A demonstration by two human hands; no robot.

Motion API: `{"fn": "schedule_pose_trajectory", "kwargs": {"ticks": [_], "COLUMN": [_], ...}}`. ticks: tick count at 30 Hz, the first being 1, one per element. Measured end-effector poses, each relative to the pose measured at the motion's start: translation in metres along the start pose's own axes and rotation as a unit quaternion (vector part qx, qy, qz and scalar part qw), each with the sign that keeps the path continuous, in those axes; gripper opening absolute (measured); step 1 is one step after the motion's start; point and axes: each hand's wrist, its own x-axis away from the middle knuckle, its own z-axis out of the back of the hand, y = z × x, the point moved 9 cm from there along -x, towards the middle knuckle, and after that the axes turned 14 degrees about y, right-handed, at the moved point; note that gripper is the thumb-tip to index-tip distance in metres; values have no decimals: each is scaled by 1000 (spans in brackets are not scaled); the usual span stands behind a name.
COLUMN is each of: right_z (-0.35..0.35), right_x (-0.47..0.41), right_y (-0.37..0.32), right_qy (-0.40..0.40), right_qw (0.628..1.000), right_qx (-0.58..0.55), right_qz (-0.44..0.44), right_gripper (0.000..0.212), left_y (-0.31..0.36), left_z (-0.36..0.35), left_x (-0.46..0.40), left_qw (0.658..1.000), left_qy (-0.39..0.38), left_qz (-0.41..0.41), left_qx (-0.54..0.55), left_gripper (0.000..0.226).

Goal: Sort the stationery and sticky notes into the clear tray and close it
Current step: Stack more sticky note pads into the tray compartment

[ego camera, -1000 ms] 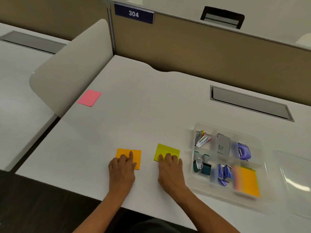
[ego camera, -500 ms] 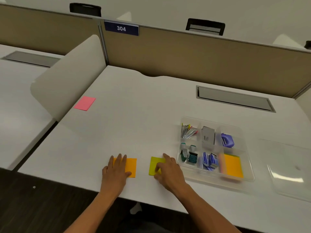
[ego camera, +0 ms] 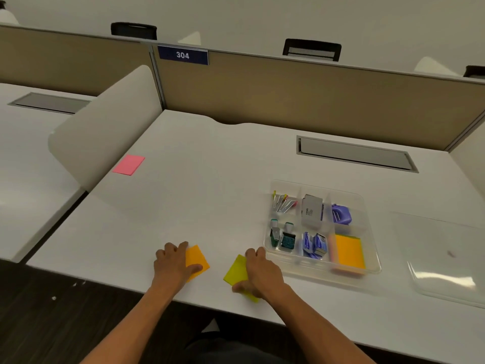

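My left hand (ego camera: 176, 266) grips the orange sticky pad (ego camera: 197, 261) near the front edge of the desk (ego camera: 210, 185), fingers curled over its far side and thumb across its near part. My right hand (ego camera: 259, 274) pinches the yellow-green sticky pad (ego camera: 236, 270) just beside it, and the pad looks tilted in my fingers. The clear tray (ego camera: 372, 269) sits toward the desk's right side, its front right compartment holding a stack of orange notes (ego camera: 349, 252), the other compartments clips and small stationery. The clear lid (ego camera: 443, 256) lies beside the tray, nearer the right edge. 1 pink sticky pad (ego camera: 128, 165) lies by the left edge.
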Motion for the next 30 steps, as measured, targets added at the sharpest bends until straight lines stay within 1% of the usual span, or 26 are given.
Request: {"fn": "schedule_pose_trajectory", "kwargs": {"ticks": [2, 4, 6, 7, 9, 11, 13, 14, 18, 20, 23, 25, 27, 30], "right_z": [1, 4, 7, 10, 14, 20, 32, 40, 79, 102, 139, 154, 160, 161], "right_x": [6, 12, 16, 18, 22, 25, 26, 27, 33, 36, 47, 55, 58, 59], "right_y": [0, 1, 1, 2, 6, 16, 31, 40, 76, 98, 141, 174, 202, 234], "right_qy": [11, 25, 40, 47, 52, 45, 47, 57, 117, 175, 297, 350, 371, 373], "right_qw": [1000, 999, 999, 999, 998, 996, 992, 988, 956, 936, 896, 870, 861, 865], "right_qx": [-11, -30, -28, -26, -37, -72, -116, -137, -256, -292, -310, -314, -295, -248], "right_qz": [-1, -9, -2, 4, 11, 3, -20, -34, -81, -86, -111, -151, -185, -225], "right_gripper": [90, 85, 76, 66, 42, 26, 23, 23, 28, 28, 20, 23, 25, 21], "left_y": [1, 5, 11, 15, 23, 33, 44, 52, 86, 105, 133, 148, 164, 183], "left_z": [-2, 0, 3, 4, 5, 5, 7, 11, 27, 36, 48, 56, 63, 73], "left_x": [4, 7, 9, 10, 11, 12, 12, 12, 10, 9, 7, 5, 4, 3], "left_qw": [1000, 999, 1000, 999, 1000, 999, 991, 987, 974, 973, 966, 962, 961, 961], "left_qy": [1, 8, 12, 14, 18, 13, 11, 16, 37, 49, 58, 63, 71, 86], "left_qz": [17, 27, 19, 14, 8, 9, 19, 21, 13, -4, -19, -22, -37, -72], "left_qx": [19, 20, -18, -33, -15, 50, 129, 159, 222, 227, 250, 264, 265, 252], "left_gripper": [83, 80, 75, 71, 56, 34, 18, 15, 23, 26, 28, 29, 29, 25]}}
